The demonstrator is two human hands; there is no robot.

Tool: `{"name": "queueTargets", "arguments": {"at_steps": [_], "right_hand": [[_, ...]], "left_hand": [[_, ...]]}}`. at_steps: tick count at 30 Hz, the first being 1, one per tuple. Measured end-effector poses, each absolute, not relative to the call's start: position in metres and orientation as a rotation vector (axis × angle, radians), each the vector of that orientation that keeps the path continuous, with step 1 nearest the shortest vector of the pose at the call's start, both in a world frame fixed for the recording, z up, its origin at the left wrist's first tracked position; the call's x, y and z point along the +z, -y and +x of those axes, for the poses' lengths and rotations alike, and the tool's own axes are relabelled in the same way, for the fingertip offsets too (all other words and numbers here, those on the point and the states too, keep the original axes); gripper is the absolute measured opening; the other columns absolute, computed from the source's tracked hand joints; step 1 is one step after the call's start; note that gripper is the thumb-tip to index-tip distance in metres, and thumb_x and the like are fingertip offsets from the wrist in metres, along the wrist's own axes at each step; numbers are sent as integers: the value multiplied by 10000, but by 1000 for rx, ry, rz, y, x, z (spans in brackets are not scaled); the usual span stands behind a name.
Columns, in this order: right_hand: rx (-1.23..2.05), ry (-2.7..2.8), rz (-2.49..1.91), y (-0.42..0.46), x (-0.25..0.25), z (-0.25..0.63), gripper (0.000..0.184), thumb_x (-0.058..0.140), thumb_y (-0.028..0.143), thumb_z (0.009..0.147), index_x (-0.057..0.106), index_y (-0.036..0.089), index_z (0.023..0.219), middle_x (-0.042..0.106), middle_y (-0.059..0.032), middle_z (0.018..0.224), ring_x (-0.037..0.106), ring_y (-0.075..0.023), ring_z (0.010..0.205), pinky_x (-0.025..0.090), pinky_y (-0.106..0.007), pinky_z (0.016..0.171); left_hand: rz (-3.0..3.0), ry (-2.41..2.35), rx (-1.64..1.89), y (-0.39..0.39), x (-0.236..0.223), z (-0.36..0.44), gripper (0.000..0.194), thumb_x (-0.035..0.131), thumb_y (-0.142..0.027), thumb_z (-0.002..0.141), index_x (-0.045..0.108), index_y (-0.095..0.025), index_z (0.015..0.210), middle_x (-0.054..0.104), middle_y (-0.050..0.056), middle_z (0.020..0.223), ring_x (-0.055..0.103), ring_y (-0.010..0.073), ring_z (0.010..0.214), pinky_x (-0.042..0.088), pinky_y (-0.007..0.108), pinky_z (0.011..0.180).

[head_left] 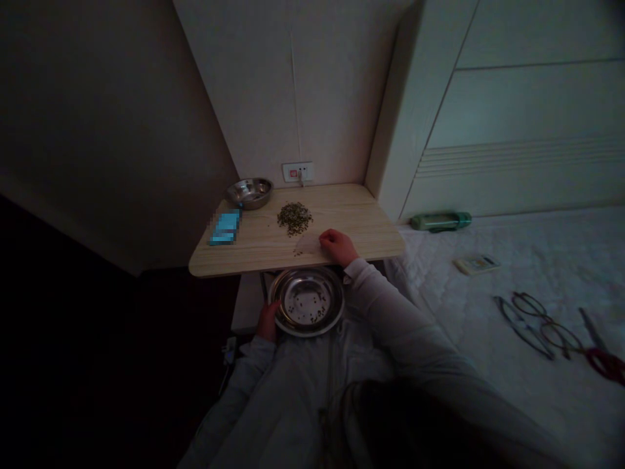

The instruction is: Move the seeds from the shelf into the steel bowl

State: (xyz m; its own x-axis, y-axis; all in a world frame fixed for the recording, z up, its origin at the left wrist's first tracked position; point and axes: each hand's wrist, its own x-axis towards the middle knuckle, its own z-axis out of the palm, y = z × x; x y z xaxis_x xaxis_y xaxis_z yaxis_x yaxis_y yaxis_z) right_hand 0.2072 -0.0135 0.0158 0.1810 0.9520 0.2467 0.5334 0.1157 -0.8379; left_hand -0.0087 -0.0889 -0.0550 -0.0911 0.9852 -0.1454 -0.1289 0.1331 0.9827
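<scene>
My left hand (267, 321) grips the left rim of a shiny metal bowl (336, 311), its thumb over the edge. The bowl is just below the front edge of a small wooden table (361, 218), and a few small dark bits lie scattered on its bottom. My right hand (338, 246) is closed above the table near its front edge, pinching a pale, see-through sheet (308, 244). A few bits lie by the sheet's left end. Beyond it is a loose pile of small greenish-brown seeds or grains (294, 218); their exact kind I cannot tell.
A second metal bowl (250, 193) stands at the table's back left, behind a lit phone (225, 227). A wall socket (297, 172) holds a plug. On the bed at right lie a green bottle (440, 222), a remote control (476, 264), eyeglasses (530, 305) and red-handled scissors (605, 363).
</scene>
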Motion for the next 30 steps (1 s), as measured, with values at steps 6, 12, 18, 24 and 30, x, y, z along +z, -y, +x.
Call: {"name": "queueTargets", "arguments": {"at_steps": [6, 12, 18, 24, 30], "right_hand": [[633, 1491, -1506, 16, 19, 208, 95, 471, 220, 670, 552, 172, 669, 583, 24, 573, 507, -100, 566, 370, -223, 572], [684, 1484, -1477, 17, 20, 208, 93, 475, 220, 662, 553, 168, 668, 577, 26, 575, 498, -96, 565, 363, -217, 567], [741, 1484, -1424, 17, 19, 208, 90, 474, 224, 650, 541, 165, 645, 556, 34, 548, 493, -92, 554, 368, -220, 587], [757, 1431, -1400, 15, 18, 210, 88, 465, 214, 637, 539, 168, 640, 543, 44, 527, 496, -91, 558, 376, -218, 599], [753, 1414, -1404, 14, 17, 210, 82, 462, 215, 638, 527, 169, 618, 527, 52, 510, 487, -88, 539, 369, -218, 585]], "left_hand": [[845, -1224, 1206, 94, -39, -3, 160, 557, -296, 539, 604, -162, 612, 647, 39, 719, 564, 215, 807, 408, 339, 776], [877, -1252, 1205, 96, -38, -5, 142, 556, -294, 551, 615, -177, 606, 645, 39, 705, 566, 224, 810, 404, 344, 790], [899, -1265, 1213, 93, -43, -6, 165, 564, -306, 548, 621, -168, 619, 643, 38, 736, 552, 228, 867, 397, 347, 809], [882, -1247, 1213, 95, -37, -4, 112, 565, -289, 548, 590, -180, 555, 647, 36, 742, 565, 212, 820, 406, 322, 780], [857, -1219, 1204, 92, -51, -6, 164, 567, -310, 551, 606, -164, 613, 643, 47, 778, 558, 212, 838, 397, 328, 771]]}}
